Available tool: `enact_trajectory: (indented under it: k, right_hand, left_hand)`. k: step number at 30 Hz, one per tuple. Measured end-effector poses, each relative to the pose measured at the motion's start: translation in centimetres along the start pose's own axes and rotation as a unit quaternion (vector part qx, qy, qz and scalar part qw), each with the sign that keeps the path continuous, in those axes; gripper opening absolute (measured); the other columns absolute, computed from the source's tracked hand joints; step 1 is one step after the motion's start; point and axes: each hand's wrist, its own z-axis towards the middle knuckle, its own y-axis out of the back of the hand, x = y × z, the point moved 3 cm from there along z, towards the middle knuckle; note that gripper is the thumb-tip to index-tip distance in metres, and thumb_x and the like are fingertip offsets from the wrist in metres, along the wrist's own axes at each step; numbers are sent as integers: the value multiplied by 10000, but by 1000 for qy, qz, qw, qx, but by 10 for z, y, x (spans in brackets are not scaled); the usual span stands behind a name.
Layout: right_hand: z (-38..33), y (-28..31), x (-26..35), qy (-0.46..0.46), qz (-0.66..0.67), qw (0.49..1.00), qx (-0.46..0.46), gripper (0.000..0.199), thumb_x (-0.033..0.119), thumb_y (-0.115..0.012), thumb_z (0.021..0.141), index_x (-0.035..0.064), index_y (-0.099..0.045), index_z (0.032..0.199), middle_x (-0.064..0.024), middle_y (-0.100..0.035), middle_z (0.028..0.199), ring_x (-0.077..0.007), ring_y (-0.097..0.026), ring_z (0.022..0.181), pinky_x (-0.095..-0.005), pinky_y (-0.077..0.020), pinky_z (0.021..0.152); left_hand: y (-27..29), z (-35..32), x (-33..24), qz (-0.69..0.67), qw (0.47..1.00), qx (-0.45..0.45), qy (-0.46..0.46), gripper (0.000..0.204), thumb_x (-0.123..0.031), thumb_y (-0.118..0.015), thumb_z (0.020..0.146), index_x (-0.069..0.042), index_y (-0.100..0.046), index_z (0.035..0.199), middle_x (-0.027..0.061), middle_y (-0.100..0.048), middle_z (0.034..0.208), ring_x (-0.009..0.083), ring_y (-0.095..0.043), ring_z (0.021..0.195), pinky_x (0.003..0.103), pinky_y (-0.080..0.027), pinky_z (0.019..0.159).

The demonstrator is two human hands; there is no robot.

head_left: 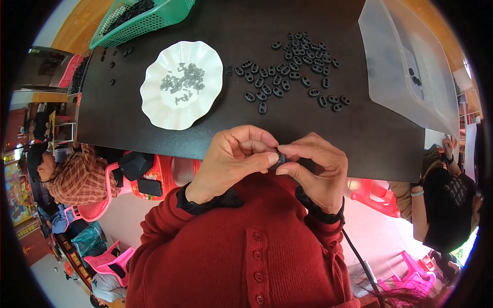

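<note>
My left hand [231, 161] and my right hand [321, 167] meet just off the near edge of the table. Between their thumbs and forefingers they pinch a small black piece [280, 158], largely covered by the fingertips. It resembles the black oval cord locks [277, 80] with two holes that lie loose on the table beyond my hands. Left of these, a white scalloped plate [154, 105] holds a heap of short grey pieces [187, 79] that look like tiny springs.
A green plastic basket [149, 21] with dark parts stands at the far left, small black bits [112, 81] near it. A translucent plastic bin [395, 97] sits on the right of the dark table [205, 141]. People sit on both sides; a red stool [156, 177] carries a phone [150, 188].
</note>
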Motion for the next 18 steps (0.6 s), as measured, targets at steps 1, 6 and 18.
enact_trajectory:
  k: [1,6,18]
  right_hand:
    - [0,1,-1,10,-3,1000,1,376,53,-985,731,15,-836,1075,-75,-789,946,-172,-675,841,-305,-525,772]
    - [-2,0,-2,22,-18,1000,-6,327,36,-958,751,58,-847,1058,-53,-804,958,-179,-696,825,-313,-556,767]
    - [-2,5,-6,12,-62,998,-25,310,39,-958,759,54,-843,1047,-60,-796,931,-191,-696,813,-319,-561,754]
  left_hand:
    - [1,1,1,-17,1000,9,14,259,41,-794,972,28,-697,1212,92,-784,1048,106,-730,846,251,-602,757]
    - [0,4,1,-16,999,12,28,249,22,-797,979,41,-698,1207,90,-789,997,112,-734,823,257,-607,749]
    - [-2,11,-3,52,998,3,39,225,-3,-752,1015,42,-732,1234,69,-795,994,96,-724,818,253,-598,750]
